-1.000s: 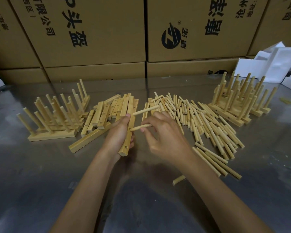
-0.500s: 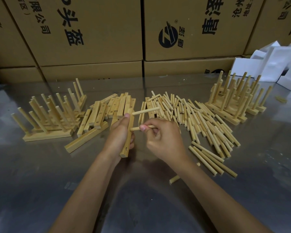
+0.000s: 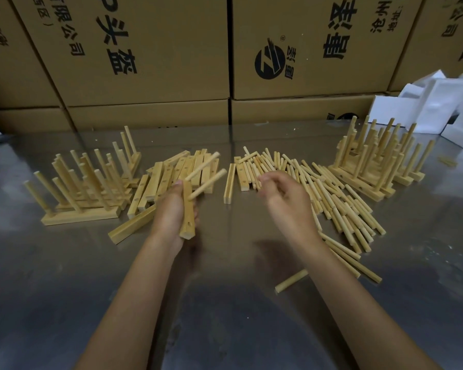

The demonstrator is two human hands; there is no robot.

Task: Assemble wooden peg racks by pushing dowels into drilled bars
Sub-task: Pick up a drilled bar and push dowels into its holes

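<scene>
The left hand (image 3: 171, 209) has its grip closed around a drilled bar (image 3: 188, 217), with the fingers wrapped behind the wood and the thumb along the near side. The bar is held above the bench (image 3: 225, 303), almost upright, and one empty hole shows near its lower end. Two dowels (image 3: 207, 182) stand in the upper part of the bar and point up and to the right.

The right hand (image 3: 286, 201) is apart from the bar, above the near edge of the pile of loose dowels (image 3: 332, 196). Its fingers are loosely curled and blurred, and I cannot tell if the grip has a dowel in it.

More drilled bars (image 3: 171, 172) lie in a heap just behind the left hand. Finished racks (image 3: 86, 188) stand at the left of the bench, and another group of racks (image 3: 377, 161) stands at the far right. One single dowel (image 3: 292, 281) lies alone on the bench near the right forearm.
</scene>
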